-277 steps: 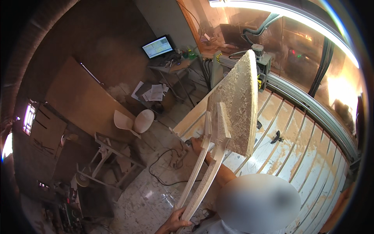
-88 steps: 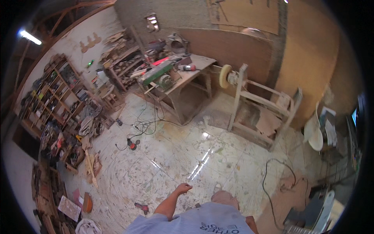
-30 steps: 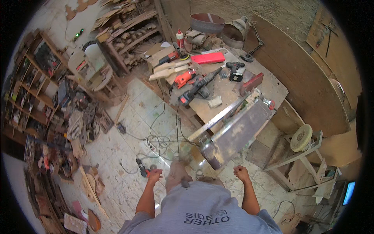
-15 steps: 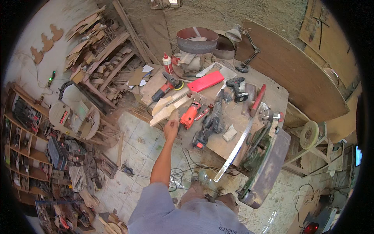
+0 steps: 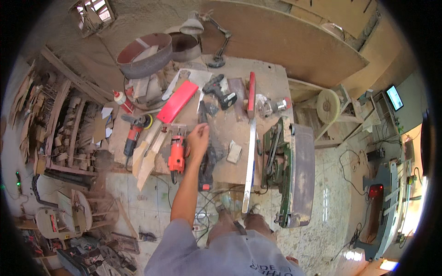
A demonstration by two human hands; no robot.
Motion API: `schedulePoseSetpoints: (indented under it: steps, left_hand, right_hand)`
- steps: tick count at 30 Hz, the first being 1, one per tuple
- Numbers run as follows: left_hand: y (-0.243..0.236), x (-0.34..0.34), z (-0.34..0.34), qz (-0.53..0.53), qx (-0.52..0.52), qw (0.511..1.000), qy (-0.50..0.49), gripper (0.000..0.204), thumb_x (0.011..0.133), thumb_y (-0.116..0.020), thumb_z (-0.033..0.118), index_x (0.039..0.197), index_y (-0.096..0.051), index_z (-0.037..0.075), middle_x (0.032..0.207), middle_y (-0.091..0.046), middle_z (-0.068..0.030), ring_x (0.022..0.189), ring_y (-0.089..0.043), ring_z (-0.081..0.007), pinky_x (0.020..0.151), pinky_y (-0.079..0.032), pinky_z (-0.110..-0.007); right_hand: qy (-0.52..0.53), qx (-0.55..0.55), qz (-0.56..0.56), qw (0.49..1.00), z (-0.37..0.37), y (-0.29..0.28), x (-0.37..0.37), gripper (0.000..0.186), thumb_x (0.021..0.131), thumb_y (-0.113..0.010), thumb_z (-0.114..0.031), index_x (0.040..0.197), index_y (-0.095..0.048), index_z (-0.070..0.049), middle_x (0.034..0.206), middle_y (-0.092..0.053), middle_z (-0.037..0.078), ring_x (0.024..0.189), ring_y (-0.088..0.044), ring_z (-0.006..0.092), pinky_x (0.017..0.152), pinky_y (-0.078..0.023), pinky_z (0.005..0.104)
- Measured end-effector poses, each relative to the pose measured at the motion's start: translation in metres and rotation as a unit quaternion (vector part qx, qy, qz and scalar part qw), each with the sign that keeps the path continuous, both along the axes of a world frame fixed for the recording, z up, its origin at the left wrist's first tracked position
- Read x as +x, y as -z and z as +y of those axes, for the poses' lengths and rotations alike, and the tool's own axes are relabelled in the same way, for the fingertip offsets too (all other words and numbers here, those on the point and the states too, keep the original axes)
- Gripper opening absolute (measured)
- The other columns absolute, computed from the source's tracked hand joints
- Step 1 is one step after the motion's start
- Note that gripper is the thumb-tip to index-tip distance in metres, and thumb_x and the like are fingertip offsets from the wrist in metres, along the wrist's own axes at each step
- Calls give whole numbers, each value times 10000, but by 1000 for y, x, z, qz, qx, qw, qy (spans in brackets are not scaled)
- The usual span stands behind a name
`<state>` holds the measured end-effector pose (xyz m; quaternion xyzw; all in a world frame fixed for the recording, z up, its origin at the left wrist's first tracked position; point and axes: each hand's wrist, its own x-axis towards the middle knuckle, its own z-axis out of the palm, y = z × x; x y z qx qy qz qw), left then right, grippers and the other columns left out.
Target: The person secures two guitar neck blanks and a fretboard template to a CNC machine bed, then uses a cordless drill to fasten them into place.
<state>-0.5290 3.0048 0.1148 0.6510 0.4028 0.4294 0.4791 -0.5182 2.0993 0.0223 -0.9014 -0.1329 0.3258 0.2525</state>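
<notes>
My left hand point(image 5: 198, 140) is over the middle of the workbench point(image 5: 271, 69), its fingers bent together. Whatever they may hold I cannot make out. Below and right of it lies a long black cordless power tool point(image 5: 207, 161), partly covered by my hand and forearm. Just left of the hand is a red trim router point(image 5: 177, 156). Beyond it are two pale shaped wood pieces point(image 5: 148, 163) and a red flat block point(image 5: 177, 102). A small patch by the shirt's right edge may be my right hand point(image 5: 292, 260); its fingers cannot be made out.
A cordless drill point(image 5: 220, 91), an angle grinder point(image 5: 133, 134) and a glue bottle point(image 5: 123, 101) lie farther back or left. A long metal straightedge point(image 5: 249, 175) overhangs the front edge beside a belt sander point(image 5: 301, 179). Cords point(image 5: 202, 209) trail over the floor.
My left hand has left the pale wood pieces and moved right, over the black power tool. The view has turned to the right.
</notes>
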Motion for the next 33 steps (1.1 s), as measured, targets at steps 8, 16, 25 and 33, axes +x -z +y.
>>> schedulePoseSetpoints:
  steps: [8, 16, 25, 33]
  left_hand:
    - [-76, 35, -134, 60, -93, 964, 242, 266, 949, -690, 270, 1059, -738, 32, 661, -707, -72, 580, -687, -126, 556, -495, -286]
    - [11, -39, -223, 102, -165, 946, 261, 283, 931, -690, 289, 1055, -750, 41, 785, -741, -106, 672, -700, -162, 651, -532, -306]
    - [156, -169, -248, 246, -265, 851, 382, 246, 934, -689, 229, 939, -723, -15, 725, -712, -98, 567, -638, -143, 513, -490, -334]
    - [232, -282, -238, 570, 135, 492, 644, 322, 909, -656, 327, 885, -677, 7, 725, -693, -94, 708, -678, -218, 655, -526, -452]
  right_hand:
    - [216, -156, 192, 945, 37, -1, -48, 298, 899, -614, -292, 944, -676, -4, 780, -681, 118, 643, -626, 273, 607, -506, 446]
    - [104, -178, 189, 960, 49, -23, -30, 323, 875, -602, -294, 1036, -681, -25, 858, -696, 166, 745, -672, 319, 669, -525, 486]
    - [42, -141, -33, 989, 97, -47, 8, 452, 906, -577, -471, 874, -716, -41, 895, -691, 241, 892, -646, 439, 767, -503, 518]
    - [171, -40, 17, 984, 128, -32, -32, 430, 892, -665, -487, 1025, -757, -89, 1011, -746, 164, 957, -697, 364, 848, -545, 437]
